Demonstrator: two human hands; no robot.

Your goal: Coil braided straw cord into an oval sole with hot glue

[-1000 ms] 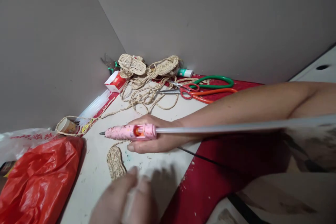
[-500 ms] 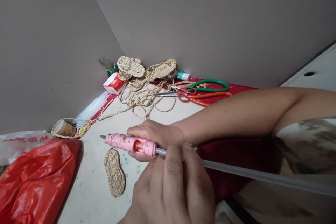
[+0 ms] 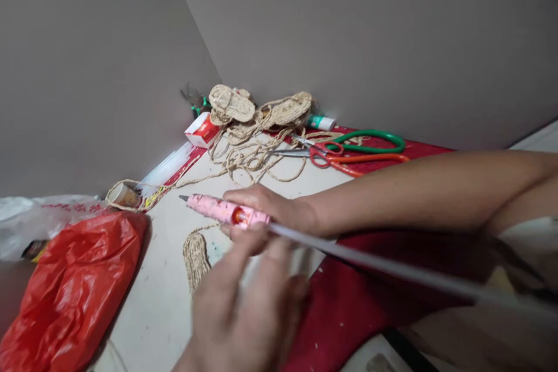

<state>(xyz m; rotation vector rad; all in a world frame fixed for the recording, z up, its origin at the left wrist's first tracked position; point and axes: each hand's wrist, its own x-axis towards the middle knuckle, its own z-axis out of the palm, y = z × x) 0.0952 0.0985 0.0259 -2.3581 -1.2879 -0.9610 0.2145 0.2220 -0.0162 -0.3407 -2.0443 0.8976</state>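
Note:
My right hand is closed round a pink hot glue gun with specks of dirt on it, its grey nozzle pointing left. A long translucent glue stick runs out of the gun's rear towards the lower right. My left hand, blurred, is just below the gun with its fingers apart; a fingertip overlaps the gun's rear end, and whether it touches I cannot tell. Beneath the nozzle lies a small sole-shaped piece of coiled straw cord on the pale tabletop, partly hidden by my left hand.
Tangled straw cord and woven soles lie at the back corner. Red-handled scissors and larger green-and-orange scissors lie beside them. A red-white box, paper cup, clear sticks and red plastic bag are left.
My left hand has let go of the glue stick and its fingers have spread, shifting left. The view has shifted, and a cord tail now shows at the top of the small sole.

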